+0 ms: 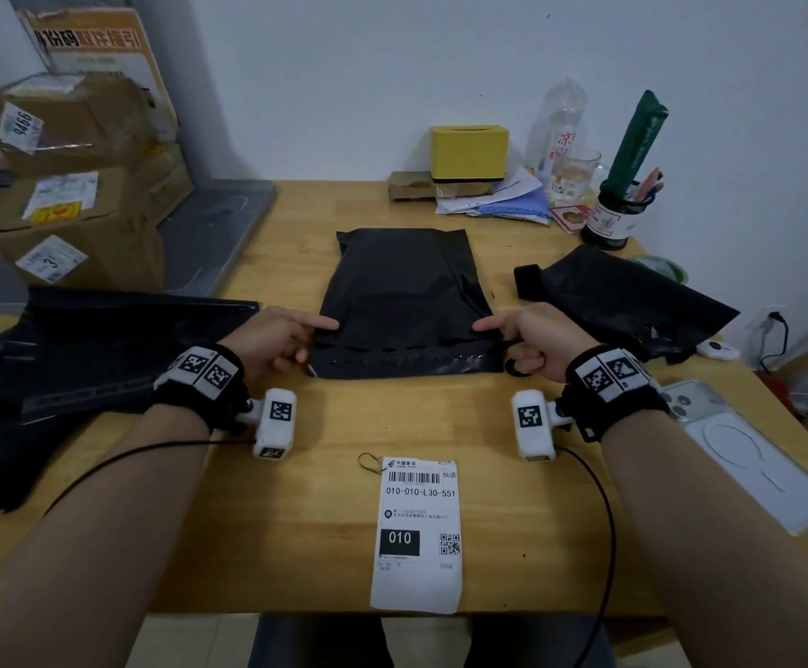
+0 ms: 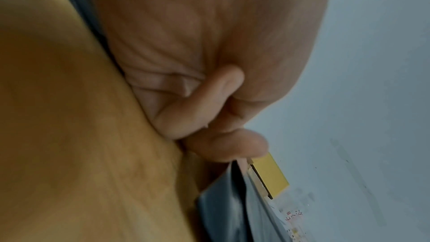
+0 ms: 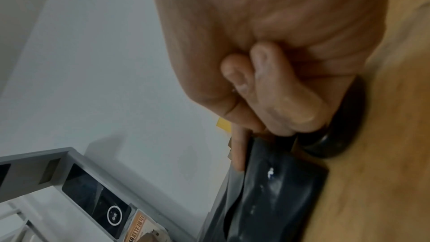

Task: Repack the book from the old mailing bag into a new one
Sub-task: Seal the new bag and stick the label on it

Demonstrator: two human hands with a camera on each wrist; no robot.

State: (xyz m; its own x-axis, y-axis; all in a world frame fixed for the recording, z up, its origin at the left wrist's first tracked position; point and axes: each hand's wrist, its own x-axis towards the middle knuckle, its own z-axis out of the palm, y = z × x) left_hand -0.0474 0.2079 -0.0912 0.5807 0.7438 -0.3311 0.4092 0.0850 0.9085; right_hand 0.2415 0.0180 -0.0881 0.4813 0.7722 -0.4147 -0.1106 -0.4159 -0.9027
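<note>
A black mailing bag (image 1: 402, 301) lies flat mid-table, its glossy flap (image 1: 406, 364) at the near end; a bulge suggests the book inside, but the book itself is hidden. My left hand (image 1: 291, 337) pinches the bag's near left edge, forefinger stretched on top, the other fingers curled. My right hand (image 1: 522, 335) pinches the near right edge the same way. The wrist views show the curled fingers (image 2: 197, 109) (image 3: 267, 89) at the bag's corners (image 2: 223, 209) (image 3: 274, 200). A small black loop (image 3: 337, 135) sits under the right hand's little finger. A crumpled black bag (image 1: 623, 296) lies at the right.
A stack of flat black bags (image 1: 79, 359) covers the table's left end. A white shipping label (image 1: 416, 532) lies near the front edge and a phone (image 1: 749, 455) at the right. A yellow box (image 1: 469, 151), papers, a glass and a pen cup (image 1: 614, 219) line the back. Cardboard parcels (image 1: 69, 185) stand at the left.
</note>
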